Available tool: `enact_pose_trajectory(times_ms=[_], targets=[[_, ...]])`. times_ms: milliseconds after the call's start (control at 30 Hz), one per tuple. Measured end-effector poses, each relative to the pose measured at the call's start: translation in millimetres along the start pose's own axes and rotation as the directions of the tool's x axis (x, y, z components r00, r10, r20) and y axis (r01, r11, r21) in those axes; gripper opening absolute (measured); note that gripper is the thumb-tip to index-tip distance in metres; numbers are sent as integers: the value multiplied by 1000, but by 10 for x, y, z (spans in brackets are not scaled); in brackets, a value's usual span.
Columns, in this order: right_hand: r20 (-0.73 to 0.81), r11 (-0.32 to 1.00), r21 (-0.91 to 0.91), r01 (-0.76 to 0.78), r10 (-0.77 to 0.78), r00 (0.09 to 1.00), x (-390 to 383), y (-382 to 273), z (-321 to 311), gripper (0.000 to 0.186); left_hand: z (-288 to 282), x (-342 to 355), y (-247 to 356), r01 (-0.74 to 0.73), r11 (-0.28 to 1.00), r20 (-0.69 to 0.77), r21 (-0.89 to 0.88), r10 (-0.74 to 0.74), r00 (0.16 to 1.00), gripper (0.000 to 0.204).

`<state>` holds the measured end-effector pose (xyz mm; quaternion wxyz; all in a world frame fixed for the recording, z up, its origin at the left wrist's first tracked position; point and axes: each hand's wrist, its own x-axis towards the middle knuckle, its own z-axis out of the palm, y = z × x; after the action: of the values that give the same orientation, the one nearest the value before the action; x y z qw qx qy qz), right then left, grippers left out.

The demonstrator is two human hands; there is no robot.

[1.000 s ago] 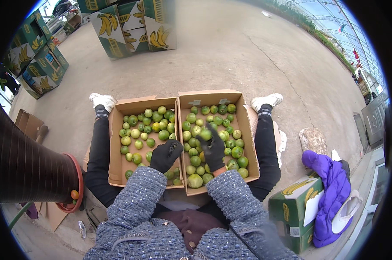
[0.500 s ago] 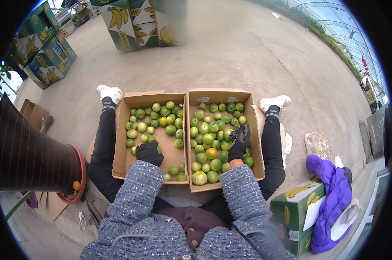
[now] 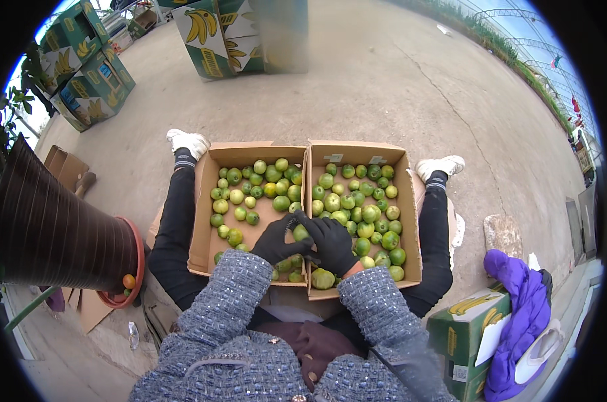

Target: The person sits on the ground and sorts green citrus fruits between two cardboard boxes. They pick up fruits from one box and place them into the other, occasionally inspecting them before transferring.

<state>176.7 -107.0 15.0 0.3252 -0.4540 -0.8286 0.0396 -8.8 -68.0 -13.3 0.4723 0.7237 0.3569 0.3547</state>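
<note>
My left hand and my right hand, both in black gloves, meet above the shared wall of two cardboard boxes, their fingers curled around one green tomato. The left box holds several round green fruits like it, one of them yellowish, with bare cardboard showing in its middle. The right box is more densely filled with green and pale green fruits. Some fruits beneath my hands are hidden.
My outstretched legs flank the boxes. A dark tall pot stands left, banana cartons behind on the concrete floor. A green carton with a purple jacket and a worn slab lie right.
Since half a second ago, my left hand has risen rightward from the left box and my right hand has moved leftward; they now meet around a fruit. The whole view has shifted slightly.
</note>
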Motion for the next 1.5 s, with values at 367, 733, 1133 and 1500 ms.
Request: enact_pose_trajectory(times_ms=[367, 733, 1133, 1500], targets=[[-201, 588, 585, -558, 772, 603, 575, 948, 524, 54, 37, 68, -86, 26, 902, -76, 430, 8, 997, 51], [-181, 876, 104, -470, 482, 857, 163, 738, 581, 31, -119, 102, -334, 123, 893, -292, 433, 10, 956, 22], [-184, 900, -28, -435, 423, 887, -262, 488, 261, 28, -330, -276, -307, 131, 641, 219, 756, -437, 872, 56], [-136, 982, 7, -190, 189, 972, -172, 63, 47, 35, -376, -304, -734, 235, 761, 285, 605, -482, 828, 48]])
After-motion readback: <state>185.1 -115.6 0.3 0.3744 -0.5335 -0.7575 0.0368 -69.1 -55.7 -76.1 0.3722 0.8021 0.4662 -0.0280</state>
